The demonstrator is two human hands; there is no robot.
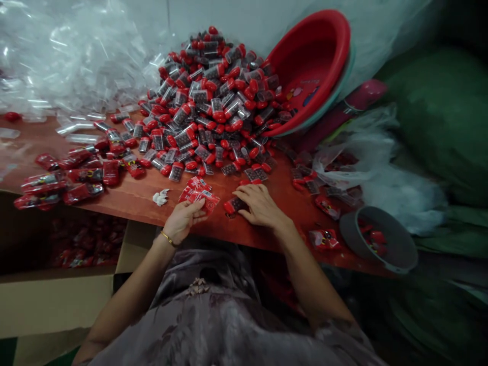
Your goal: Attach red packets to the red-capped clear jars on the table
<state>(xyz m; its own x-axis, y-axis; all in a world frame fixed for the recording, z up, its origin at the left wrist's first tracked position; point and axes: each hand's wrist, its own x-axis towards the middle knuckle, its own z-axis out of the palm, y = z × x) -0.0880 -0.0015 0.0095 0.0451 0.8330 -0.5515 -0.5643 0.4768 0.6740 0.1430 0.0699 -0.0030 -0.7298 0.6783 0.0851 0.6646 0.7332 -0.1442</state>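
My left hand (180, 220), with a gold-coloured bracelet at the wrist, is closed on a flat red printed packet (210, 202) at the table's front edge. More flat red packets (193, 187) lie fanned out just beyond it. To the right, my right hand (261, 204) has its thumb and fingers around a small clear container with a red cap (233, 205), low over the table. Dark contents show through its clear wall. A large heap of similar red-capped containers (206, 112) rises behind both hands. A crumpled white scrap (160, 197) sits left of the packets.
Filled red packets (86, 175) lie at the left, above an open cardboard box (57, 300) holding more. Clear plastic tubes (76, 56) pile up behind. A red basin (331, 46) leans at the back right. A grey bowl (404, 256) stands at the right edge.
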